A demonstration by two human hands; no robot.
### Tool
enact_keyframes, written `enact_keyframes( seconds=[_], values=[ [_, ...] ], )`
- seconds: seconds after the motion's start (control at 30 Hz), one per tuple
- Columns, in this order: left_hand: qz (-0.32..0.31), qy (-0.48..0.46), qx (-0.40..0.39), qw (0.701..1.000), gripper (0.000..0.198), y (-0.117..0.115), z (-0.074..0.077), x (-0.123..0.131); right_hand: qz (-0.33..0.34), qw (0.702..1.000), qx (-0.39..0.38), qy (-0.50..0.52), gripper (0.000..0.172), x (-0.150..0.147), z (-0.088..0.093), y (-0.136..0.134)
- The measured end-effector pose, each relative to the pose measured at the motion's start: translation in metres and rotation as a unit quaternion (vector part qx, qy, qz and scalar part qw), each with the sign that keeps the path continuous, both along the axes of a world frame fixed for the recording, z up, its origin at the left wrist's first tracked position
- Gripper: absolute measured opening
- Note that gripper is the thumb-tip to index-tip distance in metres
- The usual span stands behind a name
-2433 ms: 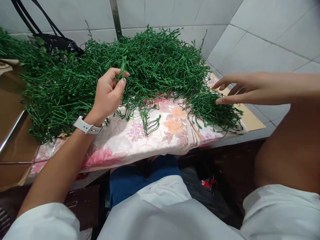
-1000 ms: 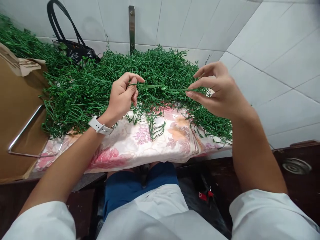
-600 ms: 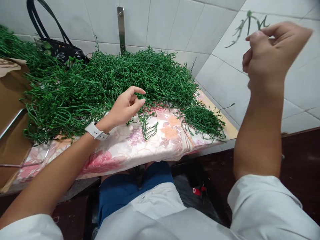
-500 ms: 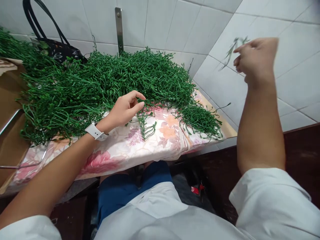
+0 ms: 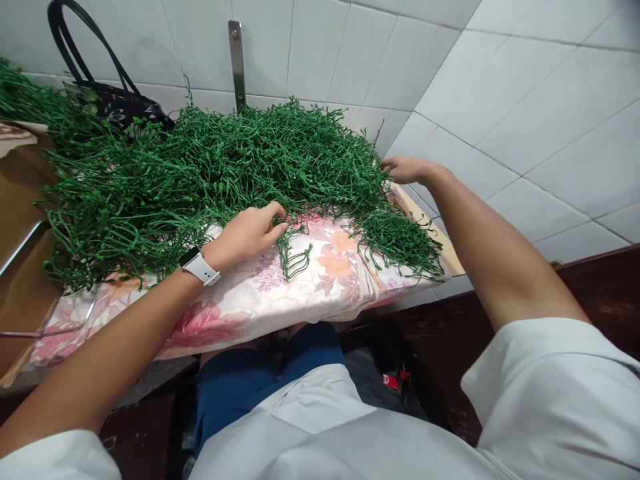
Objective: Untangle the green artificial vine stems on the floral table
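Left hand half-open on green vine tangle; right hand, fingers together, touching it.

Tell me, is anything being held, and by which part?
Neither hand clearly holds anything: the left hand rests on the green vine strands, and the right hand touches the pile's edge, its fingers too hidden to tell.

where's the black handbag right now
In the head view, the black patterned handbag sits at the back left against the white tiled wall, partly behind the heap of green stems and left of the metal wall bracket.
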State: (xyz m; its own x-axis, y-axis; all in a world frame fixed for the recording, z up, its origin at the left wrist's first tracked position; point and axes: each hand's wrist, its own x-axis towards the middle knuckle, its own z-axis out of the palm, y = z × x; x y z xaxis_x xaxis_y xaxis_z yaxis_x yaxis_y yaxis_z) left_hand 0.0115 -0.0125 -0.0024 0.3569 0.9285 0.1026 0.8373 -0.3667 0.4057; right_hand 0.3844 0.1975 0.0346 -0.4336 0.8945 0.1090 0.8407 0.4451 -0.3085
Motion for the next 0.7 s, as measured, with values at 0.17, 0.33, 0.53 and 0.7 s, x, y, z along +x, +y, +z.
enact_keyframes(
  seconds=[0.17,0.33,0.53,0.7],
  values=[
    [0.021,0.004,0.031,0.999,0.023,0.001,-0.003,-0.001,-0.096,0.988,-0.124,-0.012,0.024,-0.005,0.02,-0.024],
    [0.022,-0.046,0.057,0.997,0.032,0.003,-0.002,-0.002,-0.145,0.968,-0.199,0.058,0.042,-0.014,0.045,-0.054],
    [-0.146,-0.117,-0.079,0.979,0.016,0.002,0.012,-0.009,-0.196,0.967,-0.113,0.113,0.053,-0.019,0.048,-0.06],
    [-0.229,-0.01,-0.208,0.951,0.049,-0.002,0.017,-0.012,-0.234,0.937,0.056,0.255,0.012,-0.033,0.048,-0.059]
  ],
)
